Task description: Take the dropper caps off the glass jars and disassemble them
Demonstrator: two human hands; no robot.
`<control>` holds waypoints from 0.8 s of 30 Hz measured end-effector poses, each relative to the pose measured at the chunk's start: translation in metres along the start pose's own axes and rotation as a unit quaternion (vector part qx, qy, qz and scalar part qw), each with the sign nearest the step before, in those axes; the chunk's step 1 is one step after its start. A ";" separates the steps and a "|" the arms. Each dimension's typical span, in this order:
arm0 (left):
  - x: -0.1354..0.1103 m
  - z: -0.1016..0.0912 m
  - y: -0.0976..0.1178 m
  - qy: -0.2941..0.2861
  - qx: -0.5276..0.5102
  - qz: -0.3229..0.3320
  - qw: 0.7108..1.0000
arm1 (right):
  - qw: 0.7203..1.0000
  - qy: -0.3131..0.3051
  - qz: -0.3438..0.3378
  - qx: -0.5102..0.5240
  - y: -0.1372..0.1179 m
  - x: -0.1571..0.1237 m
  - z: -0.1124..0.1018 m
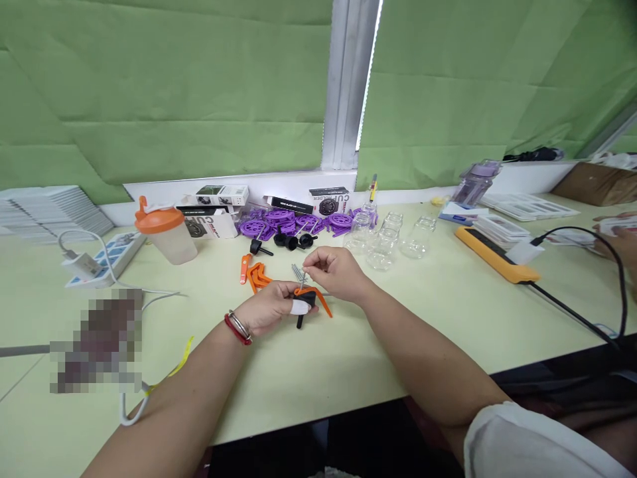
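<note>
My left hand (266, 309) is closed round a black plastic part (305, 299) with a short black stem pointing down. A curved orange plastic lever (324, 304) lies across the top of that part. Above it, my right hand (338, 271) pinches a thin metal pin (303, 279), held upright at the orange piece; whether its tip is inside a hole I cannot tell. Several loose metal pins (297, 271) lie just behind my hands. To the left are more orange levers (257, 273). Black parts with stems (283, 241) stand farther back.
Purple plastic rings (283, 221) and cup-holder boxes (213, 222) line the back. Clear plastic cups (381, 252) stand right of them. An orange-lidded cup (172, 239) and a power strip (127, 249) are left. An orange-black power strip (492, 259) lies right, near another person's hand (622, 242).
</note>
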State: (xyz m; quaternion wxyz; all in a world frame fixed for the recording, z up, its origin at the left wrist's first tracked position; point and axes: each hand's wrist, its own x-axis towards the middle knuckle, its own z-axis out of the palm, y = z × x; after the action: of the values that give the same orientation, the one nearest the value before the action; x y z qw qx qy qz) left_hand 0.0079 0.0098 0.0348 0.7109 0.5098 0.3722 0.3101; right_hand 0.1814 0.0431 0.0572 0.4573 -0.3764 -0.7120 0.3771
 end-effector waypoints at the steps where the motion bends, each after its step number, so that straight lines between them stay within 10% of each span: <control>1: 0.000 0.000 0.000 0.003 -0.008 -0.003 1.000 | 1.000 -0.003 0.004 0.006 0.000 0.000 0.000; 7: 0.000 0.000 0.002 -0.011 -0.042 0.000 0.999 | 0.988 -0.039 0.135 0.062 0.004 0.003 0.004; 24: 0.002 -0.005 -0.001 0.024 0.001 -0.004 1.000 | 0.989 -0.130 0.069 -0.005 0.012 0.001 0.006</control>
State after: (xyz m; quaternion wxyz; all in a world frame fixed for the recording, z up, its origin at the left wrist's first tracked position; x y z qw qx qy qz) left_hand 0.0047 0.0142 0.0322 0.7028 0.5009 0.3916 0.3192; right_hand 0.1774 0.0480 0.0450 0.3320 -0.3751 -0.7392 0.4501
